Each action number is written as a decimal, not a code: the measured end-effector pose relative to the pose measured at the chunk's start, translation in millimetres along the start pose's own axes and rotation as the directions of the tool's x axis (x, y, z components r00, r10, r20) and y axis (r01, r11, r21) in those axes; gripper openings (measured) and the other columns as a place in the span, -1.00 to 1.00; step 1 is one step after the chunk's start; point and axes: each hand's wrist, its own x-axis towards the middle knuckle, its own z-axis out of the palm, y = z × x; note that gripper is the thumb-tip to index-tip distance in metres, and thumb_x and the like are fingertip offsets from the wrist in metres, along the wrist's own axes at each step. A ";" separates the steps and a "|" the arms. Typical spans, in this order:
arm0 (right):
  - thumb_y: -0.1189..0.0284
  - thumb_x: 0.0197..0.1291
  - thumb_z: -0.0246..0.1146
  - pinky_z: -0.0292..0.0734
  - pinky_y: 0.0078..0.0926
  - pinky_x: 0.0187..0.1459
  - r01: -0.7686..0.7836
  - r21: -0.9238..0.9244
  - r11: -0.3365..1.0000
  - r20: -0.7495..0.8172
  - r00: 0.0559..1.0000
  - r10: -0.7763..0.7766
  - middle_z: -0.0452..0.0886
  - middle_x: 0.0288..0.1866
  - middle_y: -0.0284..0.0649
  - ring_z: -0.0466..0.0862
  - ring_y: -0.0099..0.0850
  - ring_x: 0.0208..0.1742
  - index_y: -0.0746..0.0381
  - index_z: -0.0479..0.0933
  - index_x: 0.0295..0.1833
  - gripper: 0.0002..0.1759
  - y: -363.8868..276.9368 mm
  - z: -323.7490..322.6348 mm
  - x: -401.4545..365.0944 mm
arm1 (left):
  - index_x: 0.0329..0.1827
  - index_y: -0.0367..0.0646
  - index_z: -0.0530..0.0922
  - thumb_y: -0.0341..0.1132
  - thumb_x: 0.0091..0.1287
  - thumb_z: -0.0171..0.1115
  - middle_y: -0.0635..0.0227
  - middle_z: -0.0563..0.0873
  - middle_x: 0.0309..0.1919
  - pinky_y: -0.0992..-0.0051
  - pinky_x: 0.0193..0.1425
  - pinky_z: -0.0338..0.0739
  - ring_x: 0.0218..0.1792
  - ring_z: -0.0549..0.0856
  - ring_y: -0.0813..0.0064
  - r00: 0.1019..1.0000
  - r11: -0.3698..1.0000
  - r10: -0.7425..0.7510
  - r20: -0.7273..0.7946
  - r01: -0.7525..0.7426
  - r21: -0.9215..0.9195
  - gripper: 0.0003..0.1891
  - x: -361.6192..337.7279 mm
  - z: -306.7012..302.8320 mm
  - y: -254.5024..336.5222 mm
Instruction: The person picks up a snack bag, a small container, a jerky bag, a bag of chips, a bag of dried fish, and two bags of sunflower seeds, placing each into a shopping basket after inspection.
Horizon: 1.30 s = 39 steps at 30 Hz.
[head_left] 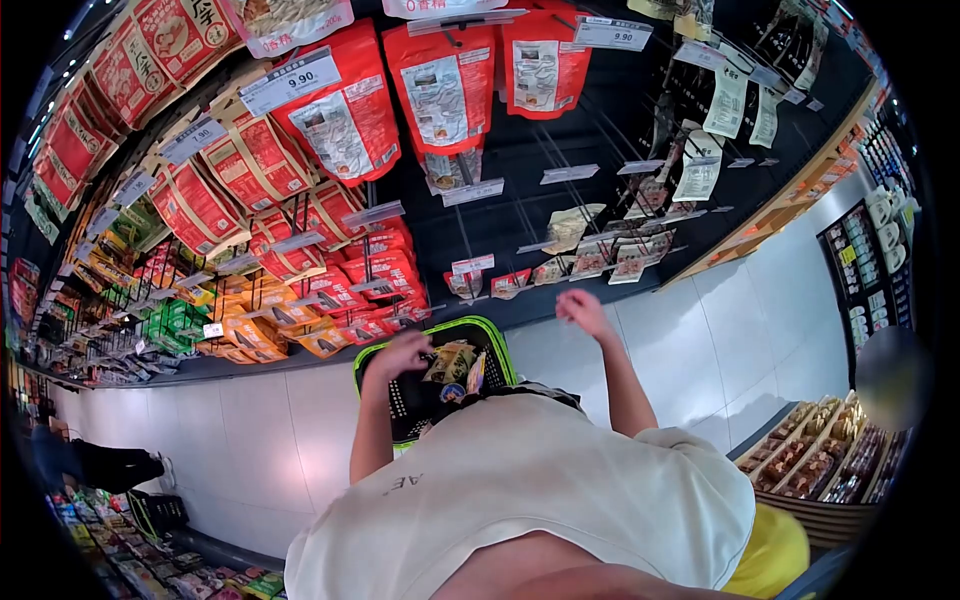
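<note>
My left hand point(402, 354) hovers over the left side of a black shopping basket point(500, 348) with a bright green rim. Its fingers are loosely bent and somewhat apart, with nothing visible in them. Inside the basket lie a few packaged goods, among them a greenish snack packet point(450, 362) and a round blue item point(453, 393). My right hand point(585, 312) is raised to the right of the basket, below the lowest hanging packets. Its fingers are loosely curled and apart, and I see nothing held there. Both hands are a little blurred.
A dark display rack with hooks carries red pouches point(447, 85), red-and-tan bags point(258, 160) and orange packets point(253, 330). Price tags point(291, 82) line it. A bin of wrapped goods point(810, 450) stands at the lower right. Another person point(110, 467) is at the far left.
</note>
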 end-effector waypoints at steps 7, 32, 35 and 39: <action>0.42 0.17 0.04 0.40 -0.69 -0.33 0.516 0.055 0.855 0.034 0.855 -0.518 0.52 -0.37 -0.32 0.51 -0.59 -0.35 0.31 0.39 -0.10 -0.77 -215.7 11.8 73.8 | 0.06 -0.22 0.34 -0.28 0.28 -0.04 0.35 0.52 -0.16 0.62 -0.17 0.45 -0.31 0.54 0.60 0.678 0.689 0.724 -0.128 -0.704 0.169 -0.67 -23.9 36.2 237.9; 0.28 -0.02 0.26 0.40 -0.54 -0.08 0.492 0.058 0.869 0.152 0.855 -0.495 0.48 -0.14 -0.15 0.50 -0.45 -0.11 0.33 0.34 -0.11 -0.57 -269.0 40.8 178.8 | 0.02 -0.33 0.33 -0.22 0.15 0.17 0.22 0.54 -0.11 0.55 -0.05 0.39 -0.11 0.53 0.46 0.692 0.722 0.667 -0.276 -0.692 0.012 -0.54 40.5 39.2 302.8; 0.28 0.03 0.23 0.37 -0.55 -0.06 0.445 0.242 0.862 0.172 0.855 -0.489 0.46 -0.09 -0.19 0.47 -0.50 -0.08 0.31 0.31 -0.05 -0.56 -272.9 46.2 147.4 | 0.03 -0.30 0.34 -0.21 0.19 0.14 0.26 0.52 -0.08 0.54 -0.03 0.39 -0.08 0.52 0.51 0.654 0.647 0.708 -0.267 -0.752 -0.126 -0.57 20.5 57.4 296.8; 0.28 0.12 0.14 0.34 -0.59 -0.02 0.425 0.440 0.791 0.140 0.837 -0.528 0.42 -0.02 -0.23 0.44 -0.55 -0.04 0.31 0.24 0.08 -0.52 -279.4 57.5 114.5 | 0.05 -0.25 0.31 -0.20 0.24 0.06 0.28 0.49 -0.04 0.54 0.00 0.39 -0.04 0.48 0.55 0.589 0.563 0.772 -0.240 -0.808 -0.174 -0.60 5.9 74.3 290.5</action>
